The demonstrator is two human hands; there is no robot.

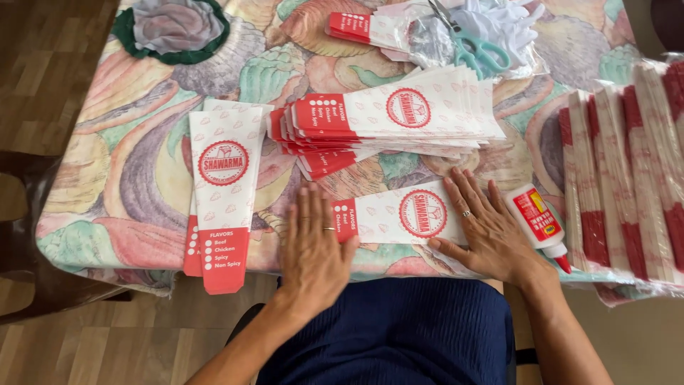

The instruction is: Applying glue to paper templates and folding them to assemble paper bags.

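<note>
A white paper sleeve with a red end and a round red emblem lies flat near the table's front edge. My left hand presses flat on its red end, fingers spread. My right hand lies flat on its white end. A white glue bottle with a red label and red tip lies just right of my right hand. A fanned pile of the same sleeves sits behind the hands. Two more sleeves lie lengthwise at the left, overhanging the edge.
The table has a colourful patterned cloth. Bundles of red and white sleeves in clear plastic fill the right side. Teal-handled scissors rest on plastic wrapping at the back. A green and grey cloth piece lies back left.
</note>
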